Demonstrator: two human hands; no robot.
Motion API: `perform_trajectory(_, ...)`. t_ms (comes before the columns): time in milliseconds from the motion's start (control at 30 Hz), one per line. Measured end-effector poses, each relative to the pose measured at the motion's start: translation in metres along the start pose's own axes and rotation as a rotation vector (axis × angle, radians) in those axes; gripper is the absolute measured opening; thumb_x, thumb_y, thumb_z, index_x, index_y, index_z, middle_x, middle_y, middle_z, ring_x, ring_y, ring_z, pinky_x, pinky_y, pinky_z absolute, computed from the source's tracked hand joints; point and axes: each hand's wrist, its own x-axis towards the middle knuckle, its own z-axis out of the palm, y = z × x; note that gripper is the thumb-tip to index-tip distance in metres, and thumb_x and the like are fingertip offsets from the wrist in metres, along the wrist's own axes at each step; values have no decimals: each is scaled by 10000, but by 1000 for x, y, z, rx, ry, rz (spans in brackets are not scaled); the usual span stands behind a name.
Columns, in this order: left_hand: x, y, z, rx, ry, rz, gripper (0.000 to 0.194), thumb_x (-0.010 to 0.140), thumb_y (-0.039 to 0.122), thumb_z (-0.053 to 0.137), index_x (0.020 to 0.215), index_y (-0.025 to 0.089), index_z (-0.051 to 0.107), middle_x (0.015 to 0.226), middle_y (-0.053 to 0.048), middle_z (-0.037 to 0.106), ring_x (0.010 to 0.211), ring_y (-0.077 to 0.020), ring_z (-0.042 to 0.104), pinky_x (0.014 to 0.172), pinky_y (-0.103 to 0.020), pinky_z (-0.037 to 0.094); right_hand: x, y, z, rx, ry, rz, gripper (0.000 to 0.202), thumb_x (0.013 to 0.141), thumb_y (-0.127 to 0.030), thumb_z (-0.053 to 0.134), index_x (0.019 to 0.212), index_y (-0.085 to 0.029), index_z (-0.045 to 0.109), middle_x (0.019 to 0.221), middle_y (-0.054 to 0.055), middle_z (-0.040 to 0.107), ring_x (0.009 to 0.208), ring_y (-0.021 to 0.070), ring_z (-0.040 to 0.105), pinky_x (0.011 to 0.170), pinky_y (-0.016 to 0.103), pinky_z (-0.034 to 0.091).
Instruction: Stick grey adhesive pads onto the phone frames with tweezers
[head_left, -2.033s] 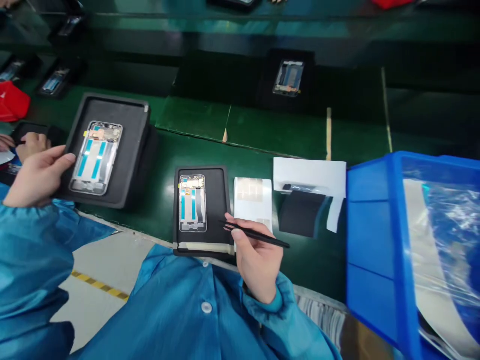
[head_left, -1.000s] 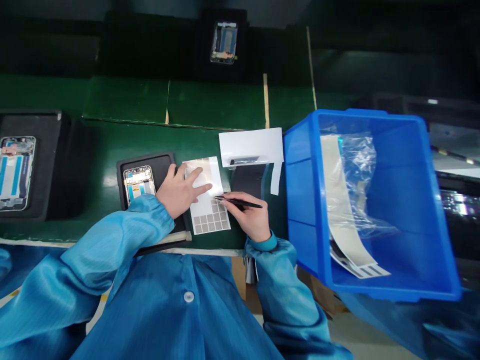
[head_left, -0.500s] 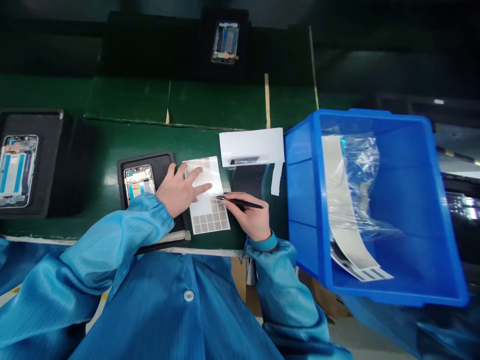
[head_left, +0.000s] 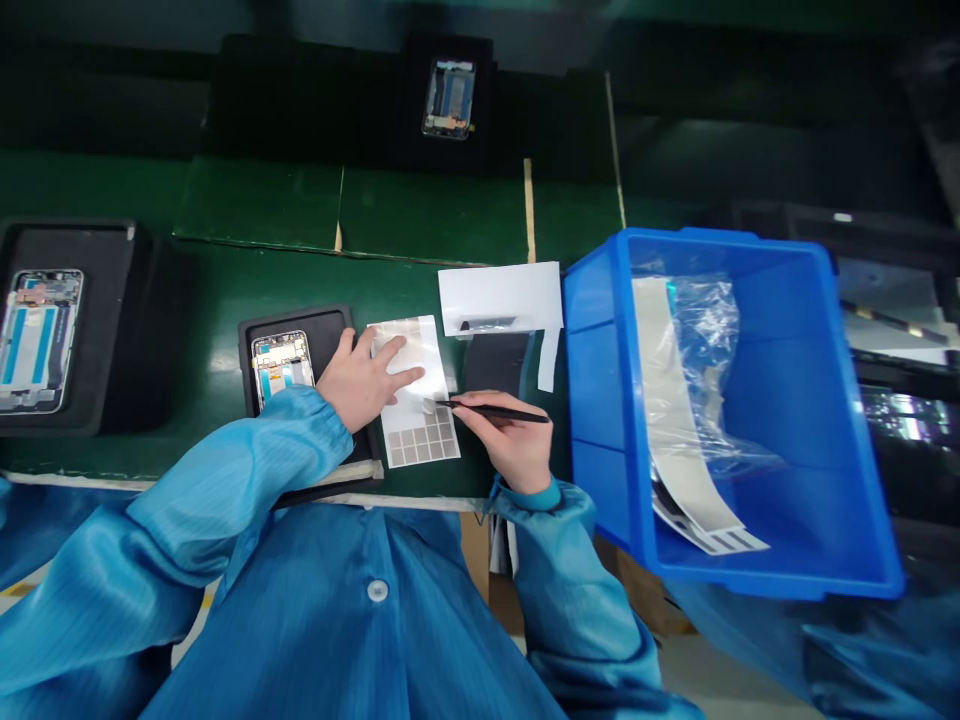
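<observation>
Since half a second ago, tweezers (head_left: pixel 495 411) have a small grey pad (head_left: pixel 429 405) lifted at their tip, peeled up from the sticker sheet (head_left: pixel 415 395); hands otherwise nearly unmoved. Left hand (head_left: pixel 361 380) lies flat, fingers spread, pressing the sheet's upper half onto the green bench (head_left: pixel 225 290), apparently to stop the backing lifting as the pad comes away. Right hand (head_left: pixel 517 445) pinches the tweezers in a pen grip, at 3 o'clock of the sheet. Tweezers' long axis runs roughly 3-to-9 o'clock, tips pointing to 9 o'clock, low over the sheet's right edge. Sheet's long axis runs about 12-to-6 o'clock, remaining grey squares at its 6 o'clock end. Black tray (head_left: pixel 330 330) with phone frame (head_left: pixel 282 366) sits just at 9 o'clock of the sheet, partly under the left wrist. Blue bin (head_left: pixel 600 400) stands at 3 o'clock, near the right hand.
</observation>
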Motion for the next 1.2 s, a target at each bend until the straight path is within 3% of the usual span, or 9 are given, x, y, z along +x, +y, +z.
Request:
perform_trajectory(100,-7,-3,-7,-159,123,-35,435,898,227,664,1314,347,622,1458,-82,534,1360,-403,419,1074,-618,302,-3,-21,-1,45,41,-24,95,780,-214,813,858,-244,768,866,34,785,812,222,746,758,362,628)
perform_trajectory(167,-18,-6,-17,-369,217,-83,283,950,255,597,1219,295,676,1330,-70,631,1271,-316,519,1046,-522,360,-3,-35,4,59,25,-43,109,772,-193,818,854,-246,769,861,33,785,817,223,746,776,370,627)
perform_trajectory(300,-46,-12,-35,-805,187,-95,183,901,388,666,995,244,728,1013,-19,727,957,-196,630,877,-359,462,-1,-55,25,97,-40,-57,108,758,-195,830,833,-243,769,842,36,785,792,226,748,753,370,633)
perform_trajectory(433,-69,-20,-34,-920,191,-146,84,868,255,666,813,213,714,836,4,711,848,-167,620,814,-315,464,0,-65,50,142,-83,-42,130,762,-184,825,856,-250,766,860,27,787,804,215,752,760,346,634)
perform_trajectory(600,-92,-36,-24,-1018,243,-257,84,869,231,655,813,201,710,785,8,691,799,-154,613,788,-305,466,2,-69,78,186,-159,42,119,776,-204,815,876,-245,764,868,29,787,806,207,756,779,336,637)
perform_trajectory(833,-110,-54,-15,-1062,245,-278,89,880,249,656,822,208,709,815,8,706,836,-161,625,800,-311,475,5,-71,103,174,-200,116,113,756,-227,835,843,-230,762,839,38,787,776,209,756,766,341,638)
perform_trajectory(933,-120,-66,-9,-1048,310,-284,89,890,277,655,905,221,724,902,-2,730,867,-166,638,828,-319,494,7,-71,112,166,-187,160,127,746,-260,845,832,-221,760,818,45,785,740,209,753,713,335,639)
perform_trajectory(1067,-141,-81,5,-815,537,-531,162,915,289,613,1022,220,713,1019,-28,719,898,-179,629,863,-346,506,11,-73,131,166,-118,237,151,751,-316,839,825,-215,755,801,45,781,656,190,740,625,307,630)
perform_trajectory(1200,-154,-79,27,-625,567,-603,206,937,280,553,1069,209,695,1044,-57,673,981,-208,612,907,-365,504,20,-71,159,101,-115,278,208,747,-370,835,834,-200,753,797,51,774,679,198,738,656,325,634)
